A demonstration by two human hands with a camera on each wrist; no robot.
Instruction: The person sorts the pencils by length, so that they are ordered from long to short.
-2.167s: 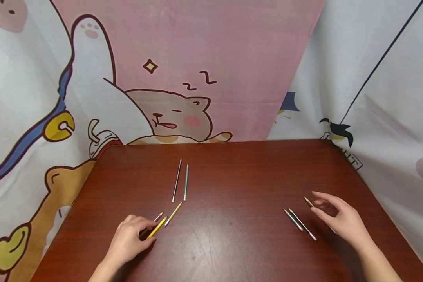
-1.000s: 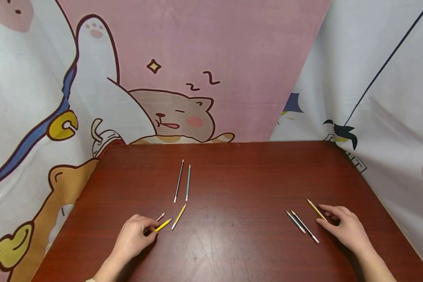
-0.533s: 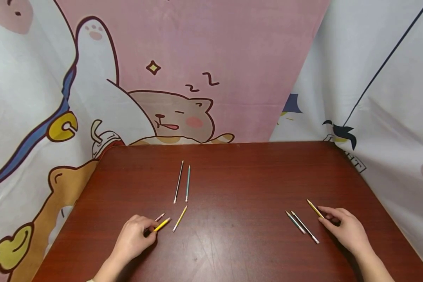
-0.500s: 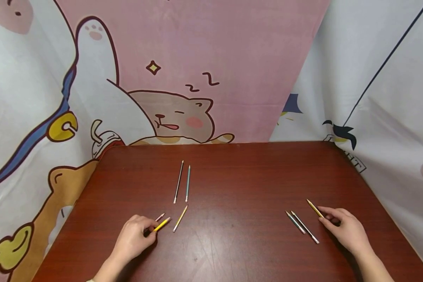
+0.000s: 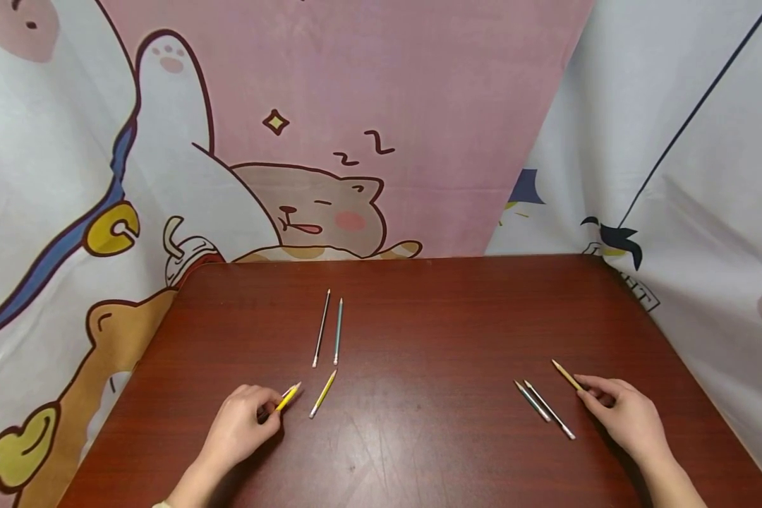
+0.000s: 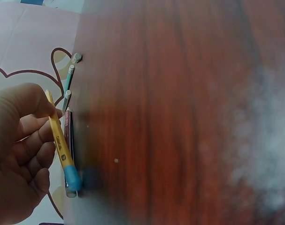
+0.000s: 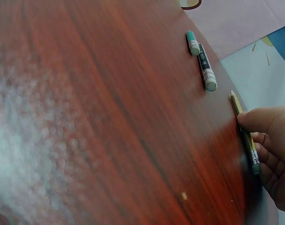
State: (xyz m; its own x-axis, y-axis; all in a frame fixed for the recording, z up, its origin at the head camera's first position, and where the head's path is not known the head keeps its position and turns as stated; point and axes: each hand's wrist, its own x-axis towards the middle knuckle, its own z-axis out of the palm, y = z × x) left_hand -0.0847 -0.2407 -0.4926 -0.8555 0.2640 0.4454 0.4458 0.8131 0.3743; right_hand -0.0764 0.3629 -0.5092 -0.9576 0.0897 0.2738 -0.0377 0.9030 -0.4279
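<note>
Thumb and fingers of my left hand [image 5: 241,420] pinch a yellow pencil [image 5: 288,397]. In the left wrist view this yellow pencil [image 6: 61,140] shows a rounded blue end. Behind it lies a dark reddish pencil [image 6: 68,136], mostly covered in the head view. To the right of that hand a second yellow pencil [image 5: 322,395] with a white eraser end lies on the table. My right hand [image 5: 625,416] pinches a yellow-and-dark striped pencil [image 5: 566,374] by its rear part. Its eraser end sticks out below the fingers in the right wrist view.
A black pencil [image 5: 321,328] and a teal pencil [image 5: 339,331] lie further back, left of centre. Left of my right hand lie a green pencil [image 5: 532,401] and a dark pencil [image 5: 549,409], side by side. Printed cloth [image 5: 470,127] hangs behind the brown table [image 5: 432,339].
My right hand has come down onto the striped pencil and now pinches it. The tip of the yellow pencil in my left hand has swung up and left, over the reddish pencil.
</note>
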